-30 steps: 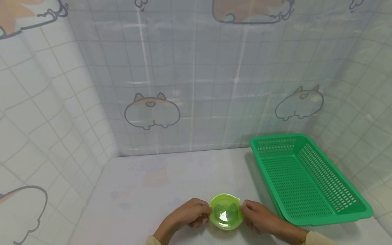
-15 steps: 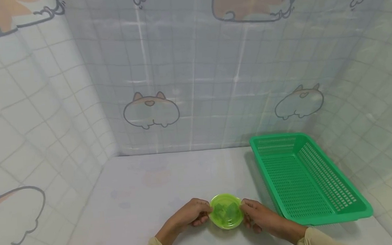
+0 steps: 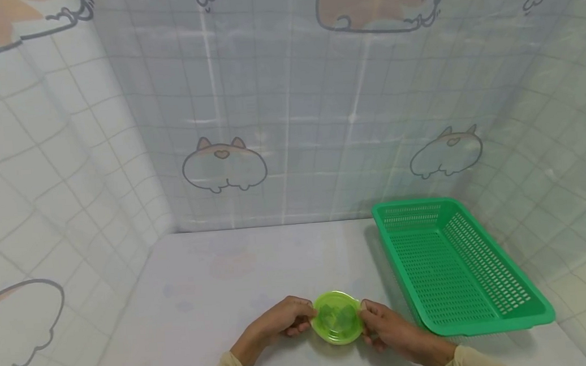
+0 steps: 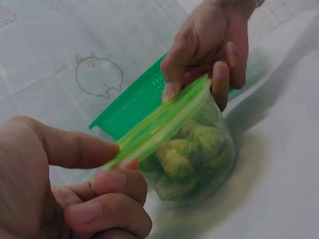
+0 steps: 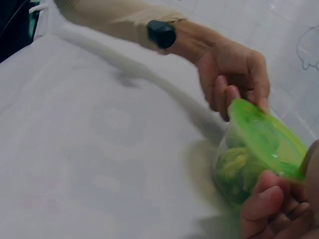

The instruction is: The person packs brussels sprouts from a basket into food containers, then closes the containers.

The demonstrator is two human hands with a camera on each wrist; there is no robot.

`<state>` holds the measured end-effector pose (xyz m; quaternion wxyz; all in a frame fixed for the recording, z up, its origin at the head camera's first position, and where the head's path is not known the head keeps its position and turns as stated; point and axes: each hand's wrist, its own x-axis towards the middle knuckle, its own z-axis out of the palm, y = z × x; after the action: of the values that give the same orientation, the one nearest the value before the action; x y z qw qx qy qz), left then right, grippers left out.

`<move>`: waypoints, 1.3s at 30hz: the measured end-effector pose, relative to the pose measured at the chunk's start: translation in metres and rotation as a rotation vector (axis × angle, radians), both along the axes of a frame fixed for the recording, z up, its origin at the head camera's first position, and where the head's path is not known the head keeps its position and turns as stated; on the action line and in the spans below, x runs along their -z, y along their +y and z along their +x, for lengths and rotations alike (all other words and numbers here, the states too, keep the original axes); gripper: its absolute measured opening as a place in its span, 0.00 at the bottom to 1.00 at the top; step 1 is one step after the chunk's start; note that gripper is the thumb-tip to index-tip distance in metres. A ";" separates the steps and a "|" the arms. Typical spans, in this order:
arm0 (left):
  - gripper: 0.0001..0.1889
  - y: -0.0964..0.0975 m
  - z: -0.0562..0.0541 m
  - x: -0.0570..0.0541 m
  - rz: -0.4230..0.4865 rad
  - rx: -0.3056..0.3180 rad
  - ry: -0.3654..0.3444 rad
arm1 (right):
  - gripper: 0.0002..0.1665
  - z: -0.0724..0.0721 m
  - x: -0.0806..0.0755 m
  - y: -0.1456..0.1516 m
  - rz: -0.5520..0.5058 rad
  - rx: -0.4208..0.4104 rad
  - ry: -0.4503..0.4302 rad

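Observation:
A small clear plastic container (image 4: 219, 149) with a see-through lime-green lid (image 3: 337, 317) is between my two hands, close over the white tabletop. Round green pieces that look like Brussels sprouts (image 4: 182, 159) fill it. My left hand (image 3: 288, 317) pinches the lid's rim on the left, thumb on top and curled fingers beneath. On the opposite side, my right hand (image 3: 387, 325) pinches the rim in the same way. In the left wrist view the lid looks seated on the container's mouth.
A green perforated basket (image 3: 487, 326) stands on the table to the right, just beyond my right forearm. White tabletop (image 3: 218, 279) stretches left and behind the container. Tile-patterned sheets with cartoon dogs (image 3: 224, 166) enclose the back and both sides.
The bright glare on the lid has faded, and the container has tilted slightly. Both hands keep their pinch on the rim with hardly any shift; the basket stays put.

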<state>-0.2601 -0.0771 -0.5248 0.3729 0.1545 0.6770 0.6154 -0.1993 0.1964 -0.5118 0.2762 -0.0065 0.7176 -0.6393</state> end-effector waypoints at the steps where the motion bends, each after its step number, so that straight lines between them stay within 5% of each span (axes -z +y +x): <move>1: 0.13 0.000 0.000 0.000 0.000 0.006 0.004 | 0.14 0.001 0.000 -0.001 0.002 0.006 0.000; 25: 0.14 0.000 0.002 -0.010 -0.117 0.028 0.050 | 0.15 0.004 -0.002 -0.013 0.269 0.192 0.149; 34: 0.21 -0.004 -0.008 -0.020 -0.225 -0.048 0.148 | 0.27 0.000 -0.014 -0.022 0.370 0.234 0.391; 39: 0.23 -0.003 -0.016 -0.026 -0.308 -0.132 0.282 | 0.29 -0.010 -0.025 -0.027 0.422 0.230 0.455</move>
<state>-0.2764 -0.0803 -0.4986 0.2528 0.1357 0.8171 0.5001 -0.2096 0.1690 -0.4867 0.0301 -0.0110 0.8735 -0.4857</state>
